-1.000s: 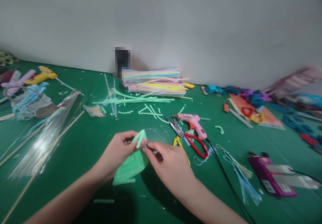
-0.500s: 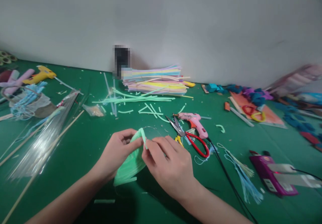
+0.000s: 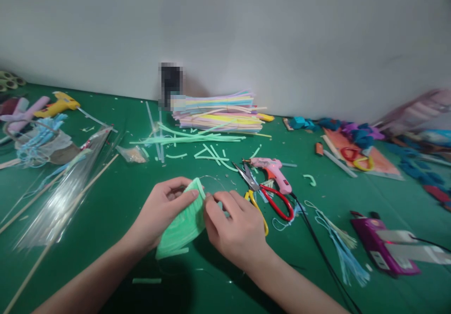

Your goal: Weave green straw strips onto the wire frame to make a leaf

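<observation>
A light green fan-shaped piece (image 3: 185, 222), made of strips laid side by side, is held up over the green table. My left hand (image 3: 165, 210) grips its left and upper part, thumb on the front face. At its upper right edge, the fingertips of my right hand (image 3: 234, 224) are pinched together; what lies between them is too small to make out. A thin wire loops above the piece. Just right of my right hand lie red-handled scissors (image 3: 278, 203), yellow-handled pliers (image 3: 260, 210) and a pink glue gun (image 3: 273, 170).
Bundled pastel strips (image 3: 218, 112) and loose green strips (image 3: 197, 138) lie at the back. On the left are a clear plastic packet (image 3: 66, 196), a long stick and a yellow glue gun (image 3: 61, 105). A purple device (image 3: 384, 246) and a black cable are at right.
The green piece has turned slightly, showing more of its face. The strip end that hung at its upper right now lies along the edge. My right hand has shifted slightly, uncovering more yellow handle.
</observation>
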`<state>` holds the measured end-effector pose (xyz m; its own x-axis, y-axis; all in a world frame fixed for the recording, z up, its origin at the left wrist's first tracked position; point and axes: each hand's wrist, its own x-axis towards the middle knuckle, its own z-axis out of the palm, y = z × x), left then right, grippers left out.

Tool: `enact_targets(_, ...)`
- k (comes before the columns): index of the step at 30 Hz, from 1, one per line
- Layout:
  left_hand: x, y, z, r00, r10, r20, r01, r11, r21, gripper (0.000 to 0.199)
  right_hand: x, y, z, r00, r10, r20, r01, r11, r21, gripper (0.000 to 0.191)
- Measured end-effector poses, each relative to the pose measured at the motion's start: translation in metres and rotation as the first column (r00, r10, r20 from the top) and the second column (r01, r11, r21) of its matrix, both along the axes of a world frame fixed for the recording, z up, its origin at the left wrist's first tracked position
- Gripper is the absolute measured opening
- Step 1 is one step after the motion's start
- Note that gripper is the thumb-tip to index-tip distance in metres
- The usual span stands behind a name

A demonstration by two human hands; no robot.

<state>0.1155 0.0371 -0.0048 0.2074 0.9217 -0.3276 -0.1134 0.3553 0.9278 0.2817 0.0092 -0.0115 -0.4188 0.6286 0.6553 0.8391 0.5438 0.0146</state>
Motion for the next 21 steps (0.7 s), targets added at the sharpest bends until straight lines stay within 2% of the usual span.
enact_targets(7,0.001,0.001,0.0,0.988,0.06,-0.141,-0.055,0.998,0.044,0.026,-0.005,-0.002,-0.006,0.995,-0.018,0.103,0.014,0.999,0.04,0.011)
enact_targets(10,-0.001,0.002,-0.001,0.986,0.06,-0.155,-0.055,0.998,0.036,0.025,-0.005,-0.004,-0.003,0.997,0.025,0.076,-0.023,0.999,-0.03,0.012)
enact_targets(12,-0.003,0.002,-0.001,0.988,0.058,-0.142,-0.055,0.998,0.029,0.025,-0.002,-0.004,0.003,0.994,0.087,-0.06,-0.094,0.986,-0.137,0.011)
enact_targets(14,-0.003,0.003,0.0,0.991,0.047,-0.126,-0.045,0.999,0.016,0.026,0.003,-0.002,0.011,0.952,0.106,-0.286,-0.171,0.962,-0.211,0.012)
enact_targets(17,-0.003,0.002,0.0,0.997,0.001,-0.071,-0.003,0.999,-0.033,0.029,0.011,0.004,0.02,0.822,-0.046,-0.568,-0.157,0.94,-0.303,0.011)
enact_targets(18,-0.003,0.002,-0.001,0.999,-0.016,-0.052,0.013,0.999,-0.047,0.029,0.013,0.007,0.021,0.778,-0.124,-0.616,-0.156,0.912,-0.38,0.013)
enact_targets(19,-0.003,0.002,-0.001,0.999,-0.028,-0.04,0.026,0.998,-0.054,0.029,0.015,0.01,0.021,0.74,-0.201,-0.642,-0.182,0.858,-0.479,0.016)
enact_targets(20,-0.003,0.002,-0.002,0.999,-0.035,-0.04,0.033,0.998,-0.055,0.028,0.017,0.013,0.021,0.717,-0.262,-0.646,-0.244,0.774,-0.585,0.019)
enact_targets(21,-0.003,0.002,-0.002,0.998,-0.041,-0.048,0.039,0.998,-0.05,0.027,0.018,0.015,0.02,0.711,-0.302,-0.635,-0.324,0.661,-0.677,0.022)
